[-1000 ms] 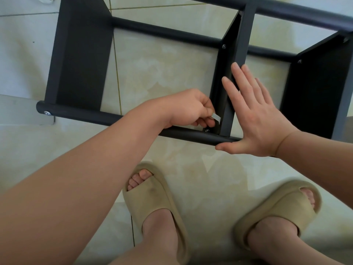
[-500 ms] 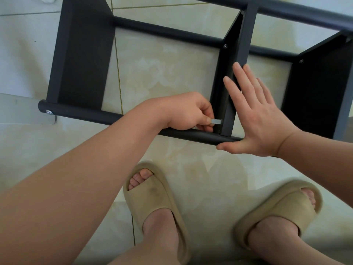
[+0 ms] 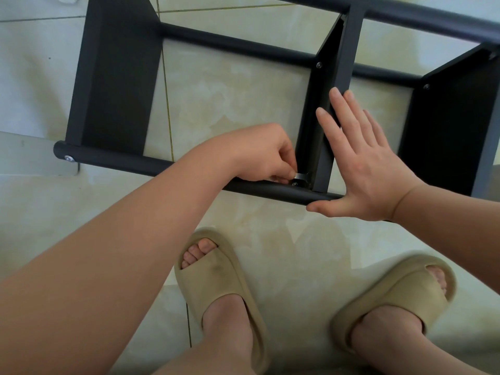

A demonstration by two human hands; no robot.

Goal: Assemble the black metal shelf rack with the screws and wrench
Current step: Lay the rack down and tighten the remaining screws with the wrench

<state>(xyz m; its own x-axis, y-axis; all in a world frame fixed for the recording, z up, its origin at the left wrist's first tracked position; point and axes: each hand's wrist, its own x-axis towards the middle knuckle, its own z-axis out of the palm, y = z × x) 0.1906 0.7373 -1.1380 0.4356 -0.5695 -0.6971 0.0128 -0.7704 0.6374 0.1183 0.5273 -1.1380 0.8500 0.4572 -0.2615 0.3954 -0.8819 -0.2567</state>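
Observation:
The black metal shelf rack (image 3: pixel 119 77) lies on its side on the tiled floor, its near tube (image 3: pixel 151 165) running across the view. My left hand (image 3: pixel 259 155) pinches a small flat silver wrench (image 3: pixel 301 176), whose jaw sits on a screw (image 3: pixel 295 183) where the middle shelf panel (image 3: pixel 323 117) meets the near tube. My right hand (image 3: pixel 362 163) lies flat, fingers spread, against the right face of that panel, thumb along the tube. Other screws (image 3: pixel 319 65) show at the far joints.
My two feet in beige slippers (image 3: pixel 216 288) stand on the pale floor tiles just below the rack. A third shelf panel (image 3: pixel 449 125) stands at the right. A silver screw (image 3: pixel 69 158) caps the tube's left end.
My left hand has swung the wrench down from a raised angle to nearly level and onto the screw at the tube joint. My right hand has stayed flat on the panel.

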